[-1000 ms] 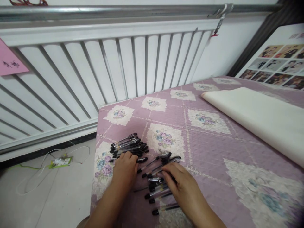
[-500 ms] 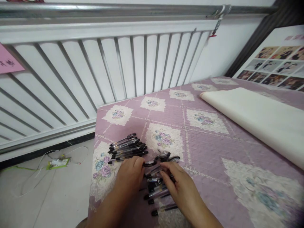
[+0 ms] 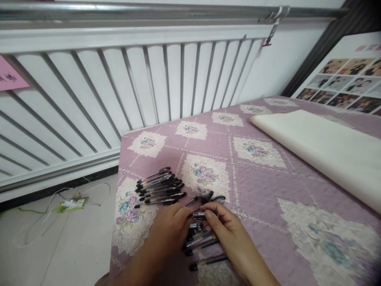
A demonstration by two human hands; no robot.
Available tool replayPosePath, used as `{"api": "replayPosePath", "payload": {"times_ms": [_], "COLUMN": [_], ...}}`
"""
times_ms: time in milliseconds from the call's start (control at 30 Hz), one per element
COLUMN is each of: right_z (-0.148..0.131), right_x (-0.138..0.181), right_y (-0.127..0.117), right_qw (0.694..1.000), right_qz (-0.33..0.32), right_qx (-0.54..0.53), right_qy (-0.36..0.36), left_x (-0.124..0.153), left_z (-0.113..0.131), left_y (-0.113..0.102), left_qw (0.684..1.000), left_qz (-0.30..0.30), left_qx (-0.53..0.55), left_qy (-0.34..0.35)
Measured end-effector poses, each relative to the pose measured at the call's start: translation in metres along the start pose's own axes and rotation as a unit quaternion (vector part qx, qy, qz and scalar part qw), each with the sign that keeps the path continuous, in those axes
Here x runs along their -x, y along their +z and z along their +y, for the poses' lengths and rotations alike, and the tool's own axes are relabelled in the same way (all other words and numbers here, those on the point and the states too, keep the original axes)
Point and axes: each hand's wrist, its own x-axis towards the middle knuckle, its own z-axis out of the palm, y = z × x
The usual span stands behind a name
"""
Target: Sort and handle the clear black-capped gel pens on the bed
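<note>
A neat row of several black pens lies side by side on the purple quilted bedcover. To its right is a loose heap of more black pens. My left hand and my right hand meet over that heap. Both pinch one black pen between their fingertips, the left hand at its left end, the right at its right end. Two more pens lie just beyond the fingers.
A cream roll of paper lies across the bed at right. A white slatted radiator cover stands behind the bed's far edge. On the floor at left lie thin cables and a small green item. A photo sheet leans at far right.
My left hand has left the neat row and moved right to the loose heap. Both hands now hold one pen together; the row has gained a pen at its near edge.
</note>
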Motion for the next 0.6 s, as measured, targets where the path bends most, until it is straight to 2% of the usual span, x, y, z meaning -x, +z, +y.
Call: {"api": "replayPosePath", "payload": {"times_ms": [100, 200, 367, 600], "right_z": [0.002, 0.003, 0.001, 0.0], "right_x": [0.0, 0.0, -0.001, 0.0], "right_y": [0.004, 0.008, 0.006, -0.001], "right_qw": [0.999, 0.999, 0.999, 0.999], "right_qz": [-0.022, -0.023, -0.027, -0.051], "right_qx": [-0.02, -0.025, -0.011, 0.009], "right_qy": [0.029, 0.035, 0.015, 0.013], "left_x": [0.001, 0.001, 0.0, 0.0], "left_z": [0.001, 0.002, 0.008, 0.011], "left_y": [0.001, 0.0, -0.005, -0.007], "left_qw": [1.0, 0.998, 0.996, 0.996], "left_qz": [0.008, -0.01, -0.067, -0.075], "left_qx": [-0.018, -0.045, -0.065, -0.056], "left_qy": [0.023, 0.031, 0.008, -0.006]}}
